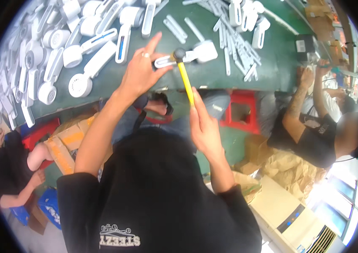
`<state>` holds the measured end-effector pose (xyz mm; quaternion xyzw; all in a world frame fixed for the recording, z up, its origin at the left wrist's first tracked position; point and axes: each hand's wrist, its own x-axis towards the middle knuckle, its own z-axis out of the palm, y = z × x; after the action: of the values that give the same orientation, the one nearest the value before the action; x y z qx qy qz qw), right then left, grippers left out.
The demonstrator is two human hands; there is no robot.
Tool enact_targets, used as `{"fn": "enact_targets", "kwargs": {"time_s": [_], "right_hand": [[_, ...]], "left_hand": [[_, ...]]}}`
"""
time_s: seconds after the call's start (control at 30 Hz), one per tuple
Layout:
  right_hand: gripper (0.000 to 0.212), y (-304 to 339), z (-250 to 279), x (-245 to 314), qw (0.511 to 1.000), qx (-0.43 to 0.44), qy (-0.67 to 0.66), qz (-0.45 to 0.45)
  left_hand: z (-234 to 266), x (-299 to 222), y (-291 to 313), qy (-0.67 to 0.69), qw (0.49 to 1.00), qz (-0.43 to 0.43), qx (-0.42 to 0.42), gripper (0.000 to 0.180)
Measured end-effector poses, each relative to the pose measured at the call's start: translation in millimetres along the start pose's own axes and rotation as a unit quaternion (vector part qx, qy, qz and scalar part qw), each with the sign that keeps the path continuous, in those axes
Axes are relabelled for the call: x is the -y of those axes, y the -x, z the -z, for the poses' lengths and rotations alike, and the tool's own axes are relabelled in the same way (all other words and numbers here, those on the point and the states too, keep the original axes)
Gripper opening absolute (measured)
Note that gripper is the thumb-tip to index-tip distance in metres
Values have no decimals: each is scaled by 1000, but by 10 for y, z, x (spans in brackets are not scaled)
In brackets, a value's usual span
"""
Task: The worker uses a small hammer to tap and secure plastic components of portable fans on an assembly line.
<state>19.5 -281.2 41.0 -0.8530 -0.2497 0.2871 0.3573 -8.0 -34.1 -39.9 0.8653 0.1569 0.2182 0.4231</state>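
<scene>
My right hand (pixel 204 126) grips the yellow handle of a small hammer (pixel 185 82). The hammer's dark round head overlaps a white handheld shower head (pixel 204 52) lying on the green table; whether they touch I cannot tell. My left hand (pixel 141 71) steadies the slotted handle end of that shower head between thumb and fingers, with the index finger stretched out away from it. Beyond it lie a pair of thin white strips (pixel 175 28), and to the right a heap of similar strips (pixel 234 42).
Many more white shower heads (pixel 56 39) crowd the left of the green table (pixel 271 71). A dark box (pixel 306 44) stands at its right end. People sit at both sides. Red stools (pixel 242 111), cardboard boxes (pixel 67 143) and crumpled brown paper (pixel 290 168) surround me.
</scene>
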Motion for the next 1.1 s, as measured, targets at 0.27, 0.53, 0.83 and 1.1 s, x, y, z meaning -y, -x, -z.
{"fn": "enact_targets", "kwargs": {"time_s": [0.27, 0.53, 0.83, 1.1], "right_hand": [[61, -1370, 1491, -282, 932, -328, 149, -40], [46, -2422, 2066, -1147, 884, -418, 201, -69], [38, -902, 1120, -343, 955, -257, -140, 52], [29, -1245, 318, -250, 982, -13, -187, 29]], "left_hand": [[150, 45, -84, -51, 990, -127, -17, 66], [183, 37, -4, -60, 972, -228, -5, 29], [875, -417, 468, -103, 948, -199, -225, 32], [3176, 582, -158, -206, 851, 64, -480, 38]]}}
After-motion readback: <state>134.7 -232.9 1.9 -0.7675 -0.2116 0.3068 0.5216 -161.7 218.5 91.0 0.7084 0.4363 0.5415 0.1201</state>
